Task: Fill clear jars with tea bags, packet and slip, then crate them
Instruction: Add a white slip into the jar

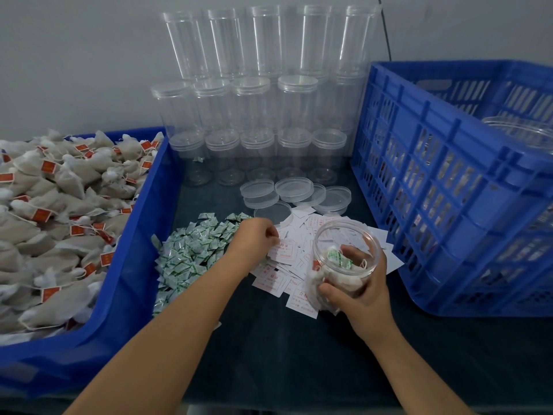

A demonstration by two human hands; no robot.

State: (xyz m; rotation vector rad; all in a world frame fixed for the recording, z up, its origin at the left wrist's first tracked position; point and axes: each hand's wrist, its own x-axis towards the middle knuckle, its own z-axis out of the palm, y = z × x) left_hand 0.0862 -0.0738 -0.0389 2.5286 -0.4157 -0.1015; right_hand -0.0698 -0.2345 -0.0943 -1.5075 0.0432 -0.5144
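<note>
My right hand [360,289] grips an open clear jar [344,253], tilted toward me, with tea bags and a green-and-white packet inside. My left hand [257,235] reaches over the pile of white paper slips [293,265] with red print, its curled fingertips pinching at one slip. A heap of small green-and-white packets [191,253] lies just left of the slips. Tea bags [54,211] with red tags fill the blue tray [140,235] at the left.
Stacked empty clear jars [263,94] stand against the back wall. Several loose clear lids [293,190] lie in front of them. A tall blue slatted crate [449,181] holding filled jars stands at the right. Dark table surface [284,354] lies between my arms.
</note>
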